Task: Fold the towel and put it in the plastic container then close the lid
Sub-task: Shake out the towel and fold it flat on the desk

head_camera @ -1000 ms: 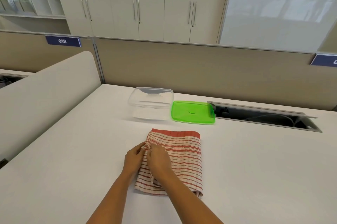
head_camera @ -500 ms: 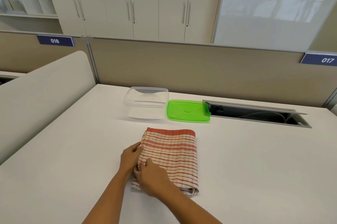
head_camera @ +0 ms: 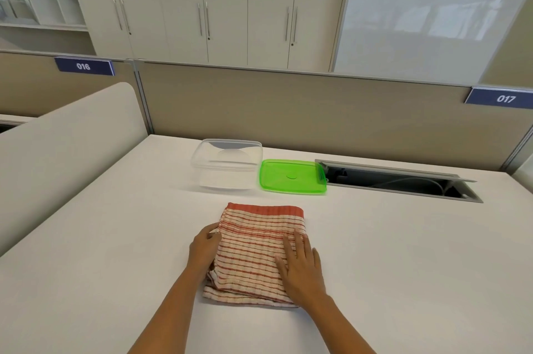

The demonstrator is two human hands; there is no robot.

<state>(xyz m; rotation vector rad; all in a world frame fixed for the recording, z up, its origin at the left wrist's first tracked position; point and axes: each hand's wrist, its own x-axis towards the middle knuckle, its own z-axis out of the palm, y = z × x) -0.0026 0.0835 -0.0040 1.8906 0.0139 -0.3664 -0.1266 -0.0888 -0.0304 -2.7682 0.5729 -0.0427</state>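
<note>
The smooth white desk top [head_camera: 389,252] was cut off at the frame's lower edge, as were both forearms. On it lay the folded red-and-cream striped woven towel [head_camera: 253,249], its near right corner hidden beneath the right hand [head_camera: 301,270], which was pressed flat with fingers spread and released. The left hand [head_camera: 204,248] was curled on the towel's left edge, pinching the cloth. Behind, the clear rectangular plastic container [head_camera: 227,164] stood open, hard to outline, just beside the flat translucent green lid [head_camera: 292,176].
</note>
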